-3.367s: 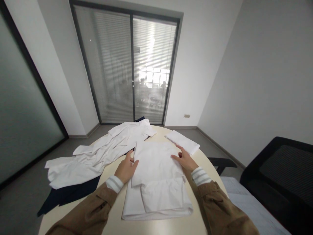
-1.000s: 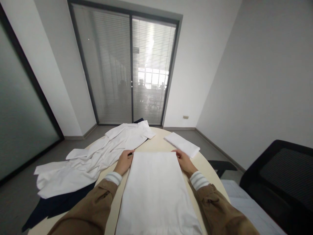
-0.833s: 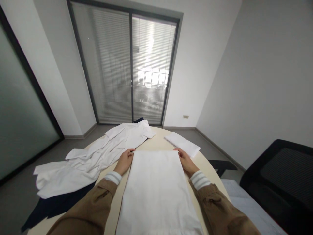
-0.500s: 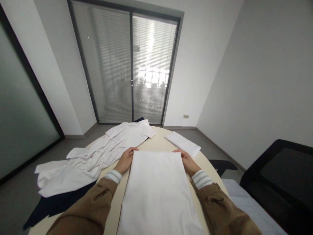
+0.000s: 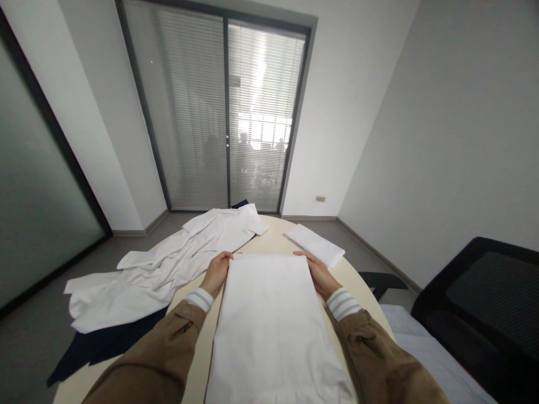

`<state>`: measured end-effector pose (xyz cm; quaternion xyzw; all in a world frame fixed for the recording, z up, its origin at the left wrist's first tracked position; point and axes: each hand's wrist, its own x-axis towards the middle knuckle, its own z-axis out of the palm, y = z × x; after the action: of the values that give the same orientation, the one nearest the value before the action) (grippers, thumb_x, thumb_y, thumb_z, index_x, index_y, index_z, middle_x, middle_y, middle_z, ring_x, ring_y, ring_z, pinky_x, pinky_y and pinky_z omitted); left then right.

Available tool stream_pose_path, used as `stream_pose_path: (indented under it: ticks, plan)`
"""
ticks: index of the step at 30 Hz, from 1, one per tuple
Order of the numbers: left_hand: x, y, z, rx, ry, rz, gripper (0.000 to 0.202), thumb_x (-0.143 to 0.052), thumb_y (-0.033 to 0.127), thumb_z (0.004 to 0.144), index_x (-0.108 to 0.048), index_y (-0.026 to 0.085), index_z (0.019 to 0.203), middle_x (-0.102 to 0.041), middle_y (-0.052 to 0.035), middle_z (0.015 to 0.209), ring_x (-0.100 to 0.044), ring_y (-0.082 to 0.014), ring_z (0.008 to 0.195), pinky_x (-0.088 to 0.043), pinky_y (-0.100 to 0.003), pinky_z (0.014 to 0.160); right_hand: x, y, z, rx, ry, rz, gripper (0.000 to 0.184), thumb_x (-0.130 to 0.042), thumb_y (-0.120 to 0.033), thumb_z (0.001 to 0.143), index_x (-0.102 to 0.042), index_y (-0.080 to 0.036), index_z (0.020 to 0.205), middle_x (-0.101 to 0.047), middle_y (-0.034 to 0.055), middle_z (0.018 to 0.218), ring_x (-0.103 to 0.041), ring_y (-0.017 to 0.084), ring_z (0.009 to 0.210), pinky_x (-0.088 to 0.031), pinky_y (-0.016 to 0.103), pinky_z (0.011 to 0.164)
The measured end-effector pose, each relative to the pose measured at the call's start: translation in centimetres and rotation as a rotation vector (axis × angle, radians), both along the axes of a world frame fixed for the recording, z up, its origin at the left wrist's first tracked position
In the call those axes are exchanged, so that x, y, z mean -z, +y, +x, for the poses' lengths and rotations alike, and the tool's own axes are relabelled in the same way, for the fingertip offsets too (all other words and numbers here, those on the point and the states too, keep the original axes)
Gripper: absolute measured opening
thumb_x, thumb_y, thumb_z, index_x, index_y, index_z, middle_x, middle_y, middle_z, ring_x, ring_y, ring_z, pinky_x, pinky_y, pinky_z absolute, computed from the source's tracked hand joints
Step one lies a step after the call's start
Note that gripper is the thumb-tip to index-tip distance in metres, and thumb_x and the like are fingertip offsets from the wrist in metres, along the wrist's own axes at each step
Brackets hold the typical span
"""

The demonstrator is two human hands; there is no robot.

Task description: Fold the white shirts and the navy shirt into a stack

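Observation:
A white garment folded into a long panel (image 5: 269, 325) stretches from the bottom of the view to the middle of the table. My left hand (image 5: 218, 271) pinches its far left corner, and my right hand (image 5: 319, 274) grips the far right corner. Both hands are closed on the cloth, with some fingers hidden behind or under its edge. To the left lies a loosely spread, wrinkled white shirt (image 5: 168, 275), apart from my left hand. Beyond my right hand rests a neatly folded white cloth (image 5: 315, 244).
The round cream table (image 5: 275, 225) carries all this cloth. Dark navy fabric (image 5: 113, 339) pokes out from under the wrinkled shirt and hangs past the table's left side. At the right stands a black mesh chair (image 5: 484, 308), with pale fabric (image 5: 429, 353) beside it.
The far edge of the folded garment has shifted slightly away from me, with both hands holding it. My right hand has come a little inward to the left.

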<state>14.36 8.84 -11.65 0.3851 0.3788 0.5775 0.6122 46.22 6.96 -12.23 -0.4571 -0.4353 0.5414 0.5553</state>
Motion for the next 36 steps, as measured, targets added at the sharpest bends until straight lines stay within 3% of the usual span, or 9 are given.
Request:
stream_pose_path:
  ticks: [5, 11, 19, 22, 25, 29, 32, 36]
  plan:
    - [0.0, 0.3, 0.4, -0.048, -0.030, -0.042, 0.032, -0.070, 0.038, 0.073, -0.062, 0.017, 0.096, -0.072, -0.0040, 0.082, -0.069, -0.0200, 0.078, -0.053, -0.027, 0.067, -0.5, -0.3, -0.3, -0.022, 0.145, -0.108, 0.041, -0.061, -0.049, 0.082, -0.067, -0.023, 0.112, -0.075, 0.0051, 0.087, -0.070, 0.024, 0.082, -0.056, 0.038, 0.077]
    - [-0.7, -0.4, 0.6, -0.003, -0.006, -0.083, 0.043, -0.077, 0.018, 0.070, -0.063, 0.013, 0.110, -0.073, -0.0070, 0.084, -0.069, -0.0186, 0.072, -0.054, -0.027, 0.066, -0.5, -0.4, -0.7, 0.057, 0.036, -0.008, 0.041, -0.074, -0.042, 0.075, -0.066, -0.022, 0.110, -0.074, 0.0030, 0.084, -0.068, 0.020, 0.073, -0.054, 0.033, 0.068]
    - [-1.3, -1.0, 0.9, 0.033, 0.043, -0.071, 0.049, -0.074, 0.021, 0.079, -0.054, 0.015, 0.124, -0.074, -0.0081, 0.091, -0.071, -0.0188, 0.076, -0.057, -0.029, 0.071, -0.9, -1.0, -1.3, 0.068, -0.114, 0.019, 0.058, -0.076, -0.049, 0.072, -0.059, -0.024, 0.121, -0.070, 0.0004, 0.072, -0.066, 0.020, 0.064, -0.053, 0.033, 0.060]
    - [-1.1, -1.1, 0.8, 0.038, 0.084, -0.012, 0.056, -0.075, 0.025, 0.080, -0.050, 0.018, 0.130, -0.074, -0.0086, 0.097, -0.072, -0.0196, 0.078, -0.057, -0.031, 0.072, -0.5, -0.7, -1.2, 0.086, -0.169, 0.109, 0.065, -0.078, -0.050, 0.069, -0.056, -0.024, 0.124, -0.067, -0.0017, 0.070, -0.063, 0.018, 0.062, -0.052, 0.031, 0.058]
    - [-0.4, -1.0, 0.8, 0.047, 0.184, -0.061, 0.063, -0.080, 0.027, 0.076, -0.049, 0.015, 0.130, -0.074, -0.0112, 0.097, -0.072, -0.0218, 0.079, -0.057, -0.034, 0.074, 0.0, -0.1, -0.8, 0.149, -0.169, 0.160, 0.069, -0.076, -0.052, 0.070, -0.052, -0.026, 0.129, -0.069, -0.0015, 0.075, -0.064, 0.019, 0.064, -0.053, 0.032, 0.060]
    - [0.4, -0.8, 0.7, 0.027, 0.250, -0.026, 0.066, -0.079, 0.023, 0.077, -0.045, 0.014, 0.134, -0.075, -0.0127, 0.099, -0.072, -0.0233, 0.082, -0.057, -0.037, 0.077, 0.3, -0.1, -0.6, 0.130, -0.093, 0.051, 0.077, -0.075, -0.049, 0.073, -0.042, -0.030, 0.139, -0.074, 0.0031, 0.088, -0.069, 0.023, 0.071, -0.057, 0.039, 0.068]
    - [0.6, -0.8, 0.6, -0.016, 0.218, 0.013, 0.065, -0.073, 0.023, 0.083, -0.040, 0.016, 0.138, -0.073, -0.0144, 0.109, -0.072, -0.0233, 0.092, -0.056, -0.039, 0.085, 0.5, -0.4, -0.7, 0.009, -0.057, 0.057, 0.085, -0.077, -0.043, 0.073, -0.032, -0.032, 0.144, -0.073, 0.0046, 0.102, -0.071, 0.024, 0.081, -0.058, 0.044, 0.077]
    - [0.6, -0.8, 0.7, 0.008, 0.296, 0.062, 0.069, -0.074, 0.017, 0.078, -0.040, 0.016, 0.138, -0.062, -0.0194, 0.129, -0.064, -0.0262, 0.114, -0.049, -0.043, 0.100, 0.9, -0.2, -0.8, 0.051, -0.128, 0.173, 0.088, -0.077, -0.041, 0.072, -0.030, -0.029, 0.145, -0.070, 0.0077, 0.114, -0.069, 0.025, 0.098, -0.056, 0.045, 0.087]
